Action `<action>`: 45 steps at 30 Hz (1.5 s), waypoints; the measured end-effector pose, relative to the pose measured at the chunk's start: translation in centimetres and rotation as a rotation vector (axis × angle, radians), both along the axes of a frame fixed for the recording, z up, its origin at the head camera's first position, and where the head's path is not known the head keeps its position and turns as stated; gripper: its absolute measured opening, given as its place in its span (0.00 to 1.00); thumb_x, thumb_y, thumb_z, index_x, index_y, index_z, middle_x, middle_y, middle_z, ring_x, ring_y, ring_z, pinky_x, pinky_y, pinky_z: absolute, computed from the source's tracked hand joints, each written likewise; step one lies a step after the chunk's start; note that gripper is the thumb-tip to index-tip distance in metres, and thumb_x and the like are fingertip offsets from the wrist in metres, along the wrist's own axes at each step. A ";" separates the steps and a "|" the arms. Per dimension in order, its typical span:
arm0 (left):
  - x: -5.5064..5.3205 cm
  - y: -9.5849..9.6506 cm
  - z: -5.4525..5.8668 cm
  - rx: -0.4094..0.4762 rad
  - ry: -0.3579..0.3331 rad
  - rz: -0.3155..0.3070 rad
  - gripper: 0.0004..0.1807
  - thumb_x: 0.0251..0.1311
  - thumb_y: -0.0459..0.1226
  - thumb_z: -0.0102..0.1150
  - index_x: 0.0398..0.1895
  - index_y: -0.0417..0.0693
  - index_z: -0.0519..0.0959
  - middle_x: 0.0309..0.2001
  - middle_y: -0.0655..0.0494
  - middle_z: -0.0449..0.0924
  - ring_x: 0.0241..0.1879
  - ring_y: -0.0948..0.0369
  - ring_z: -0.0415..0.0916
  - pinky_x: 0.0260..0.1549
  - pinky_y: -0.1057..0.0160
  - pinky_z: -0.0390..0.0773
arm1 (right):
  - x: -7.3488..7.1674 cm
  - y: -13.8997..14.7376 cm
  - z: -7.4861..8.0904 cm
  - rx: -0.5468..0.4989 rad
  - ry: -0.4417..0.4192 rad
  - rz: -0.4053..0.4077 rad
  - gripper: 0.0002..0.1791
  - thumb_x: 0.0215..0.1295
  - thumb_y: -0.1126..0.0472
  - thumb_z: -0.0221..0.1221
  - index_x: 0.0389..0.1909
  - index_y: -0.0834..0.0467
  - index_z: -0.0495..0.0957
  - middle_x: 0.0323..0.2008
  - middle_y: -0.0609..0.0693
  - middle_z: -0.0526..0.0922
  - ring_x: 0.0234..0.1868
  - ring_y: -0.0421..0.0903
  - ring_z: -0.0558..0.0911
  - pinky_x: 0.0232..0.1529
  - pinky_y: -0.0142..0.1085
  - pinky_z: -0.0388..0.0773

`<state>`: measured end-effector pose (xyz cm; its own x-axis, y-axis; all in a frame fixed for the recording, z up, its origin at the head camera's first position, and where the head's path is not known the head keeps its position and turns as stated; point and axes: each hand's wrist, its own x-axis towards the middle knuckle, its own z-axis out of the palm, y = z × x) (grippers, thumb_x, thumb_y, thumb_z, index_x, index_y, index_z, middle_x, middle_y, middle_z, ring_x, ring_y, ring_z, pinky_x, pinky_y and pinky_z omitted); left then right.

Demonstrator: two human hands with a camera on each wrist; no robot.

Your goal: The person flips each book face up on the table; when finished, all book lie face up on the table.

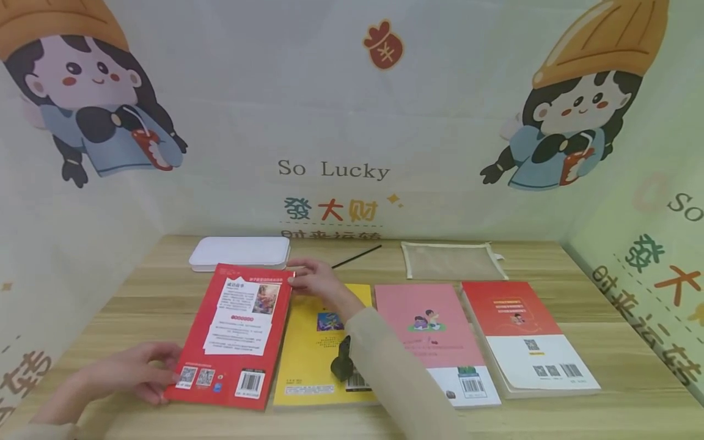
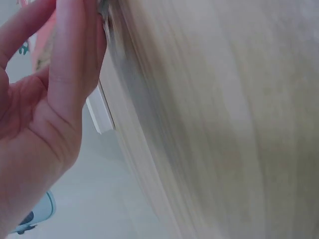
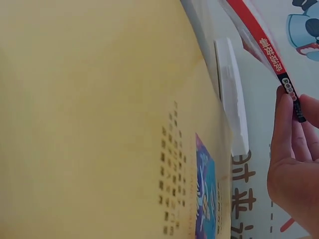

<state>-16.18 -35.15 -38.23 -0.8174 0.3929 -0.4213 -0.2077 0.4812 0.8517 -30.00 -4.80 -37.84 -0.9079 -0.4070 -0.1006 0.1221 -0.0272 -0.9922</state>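
The red book point(image 1: 236, 336), its printed back with barcode facing up, is tilted at the left end of a row of books. At its top right corner my right hand point(image 1: 316, 281) pinches it; in the right wrist view that hand point(image 3: 296, 154) grips the end of the spine point(image 3: 271, 55) between thumb and fingers. Low on the book's left edge, my left hand point(image 1: 140, 373) holds the corner, fingertips close to the tabletop. The left wrist view has this hand point(image 2: 55, 99) near the wood, a strip of red cover point(image 2: 42, 30) beside its fingers.
Right of the red book lie a yellow book point(image 1: 310, 366), a pink book point(image 1: 423, 305) and a red-and-white book point(image 1: 528, 336). Behind them are a white case point(image 1: 239, 250), a thin black stick point(image 1: 357, 256) and a mesh zip pouch point(image 1: 453, 261). Printed cloth point(image 1: 352, 116) walls the table point(image 1: 588, 324).
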 end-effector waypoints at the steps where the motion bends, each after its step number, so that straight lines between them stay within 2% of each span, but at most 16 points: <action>1: 0.0 -0.1 0.0 0.009 -0.002 -0.009 0.30 0.56 0.35 0.55 0.54 0.23 0.56 0.41 0.46 0.67 0.29 0.49 0.75 0.29 0.54 0.78 | 0.0 0.1 0.0 -0.013 0.001 0.008 0.17 0.57 0.69 0.56 0.49 0.57 0.73 0.36 0.50 0.79 0.37 0.45 0.79 0.38 0.35 0.77; 5: -0.1 -0.6 -0.2 0.080 -0.018 -0.047 0.27 0.58 0.34 0.52 0.54 0.23 0.57 0.43 0.45 0.68 0.31 0.46 0.75 0.31 0.54 0.78 | 0.1 0.6 0.1 -0.057 -0.002 0.035 0.16 0.57 0.70 0.55 0.48 0.57 0.74 0.38 0.53 0.78 0.38 0.47 0.79 0.39 0.36 0.76; 8: 0.0 -1.0 -0.1 0.113 -0.012 -0.065 0.26 0.60 0.33 0.49 0.56 0.27 0.55 0.46 0.43 0.66 0.32 0.45 0.75 0.32 0.53 0.78 | 0.1 1.0 0.3 -0.074 -0.011 0.038 0.17 0.58 0.71 0.54 0.49 0.59 0.73 0.41 0.56 0.77 0.39 0.48 0.79 0.39 0.35 0.76; 13: 0.2 -1.2 0.6 0.075 0.044 -0.048 0.26 0.61 0.36 0.47 0.61 0.38 0.55 0.53 0.42 0.60 0.42 0.49 0.70 0.35 0.53 0.75 | -0.1 1.8 0.7 -0.113 -0.034 -0.001 0.18 0.57 0.71 0.55 0.50 0.62 0.72 0.42 0.57 0.77 0.37 0.48 0.79 0.39 0.35 0.76; 15: 0.2 -1.0 0.9 0.095 0.055 -0.045 0.25 0.62 0.36 0.46 0.62 0.42 0.56 0.56 0.45 0.59 0.47 0.51 0.67 0.38 0.52 0.74 | -0.2 2.2 0.9 -0.135 -0.042 -0.017 0.18 0.56 0.72 0.55 0.50 0.63 0.72 0.40 0.56 0.78 0.36 0.47 0.80 0.39 0.36 0.76; 16: 0.1 -0.9 1.0 0.125 0.061 -0.058 0.24 0.62 0.35 0.45 0.62 0.46 0.57 0.57 0.46 0.60 0.48 0.52 0.66 0.39 0.51 0.74 | -0.2 2.4 1.0 -0.143 -0.043 -0.025 0.18 0.56 0.72 0.55 0.50 0.64 0.72 0.40 0.56 0.78 0.36 0.48 0.80 0.39 0.36 0.76; 19: -0.1 -0.4 1.2 0.284 0.042 -0.129 0.23 0.63 0.30 0.41 0.61 0.54 0.59 0.56 0.47 0.64 0.48 0.45 0.68 0.42 0.48 0.72 | -0.5 3.0 1.2 -0.165 -0.050 -0.041 0.18 0.56 0.72 0.55 0.49 0.65 0.72 0.39 0.57 0.78 0.34 0.48 0.80 0.39 0.36 0.76; 22: -0.6 0.1 1.3 0.431 0.018 -0.198 0.25 0.63 0.26 0.37 0.59 0.60 0.61 0.51 0.44 0.70 0.46 0.40 0.69 0.43 0.48 0.72 | -0.8 3.7 1.3 -0.166 -0.040 -0.055 0.17 0.56 0.73 0.55 0.49 0.66 0.72 0.39 0.58 0.78 0.33 0.48 0.80 0.39 0.37 0.76; 25: -1.1 0.6 1.3 0.496 0.025 -0.226 0.25 0.63 0.24 0.35 0.58 0.59 0.62 0.49 0.40 0.72 0.45 0.38 0.68 0.44 0.52 0.72 | -1.0 4.4 1.4 -0.171 -0.035 -0.066 0.18 0.56 0.73 0.55 0.49 0.66 0.72 0.39 0.59 0.78 0.33 0.47 0.80 0.39 0.37 0.76; 30: -1.8 1.3 1.3 0.597 0.054 -0.262 0.26 0.63 0.22 0.32 0.60 0.54 0.61 0.49 0.40 0.72 0.47 0.38 0.66 0.48 0.50 0.67 | -1.4 5.5 1.5 -0.211 -0.050 -0.068 0.18 0.56 0.74 0.54 0.50 0.67 0.71 0.39 0.59 0.77 0.33 0.47 0.80 0.40 0.37 0.76; 36: -2.3 2.2 1.1 0.637 0.059 -0.225 0.26 0.63 0.22 0.33 0.58 0.56 0.65 0.47 0.43 0.75 0.43 0.50 0.74 0.47 0.52 0.68 | -1.7 6.9 1.7 -0.239 -0.036 -0.039 0.20 0.58 0.74 0.51 0.53 0.68 0.68 0.41 0.57 0.76 0.36 0.46 0.79 0.45 0.38 0.73; 40: -2.6 3.2 1.1 0.656 0.050 -0.191 0.25 0.63 0.23 0.34 0.56 0.56 0.68 0.48 0.44 0.75 0.43 0.51 0.75 0.47 0.54 0.68 | -1.9 8.0 2.0 -0.244 -0.015 -0.026 0.20 0.59 0.73 0.51 0.54 0.67 0.67 0.43 0.56 0.76 0.39 0.46 0.78 0.48 0.39 0.71; 45: -3.1 4.2 1.0 0.716 0.060 -0.195 0.24 0.64 0.23 0.32 0.57 0.53 0.67 0.49 0.44 0.74 0.44 0.52 0.74 0.47 0.55 0.69 | -1.8 9.2 2.7 -0.272 0.012 -0.018 0.20 0.61 0.72 0.50 0.56 0.67 0.66 0.40 0.53 0.77 0.39 0.45 0.78 0.51 0.40 0.69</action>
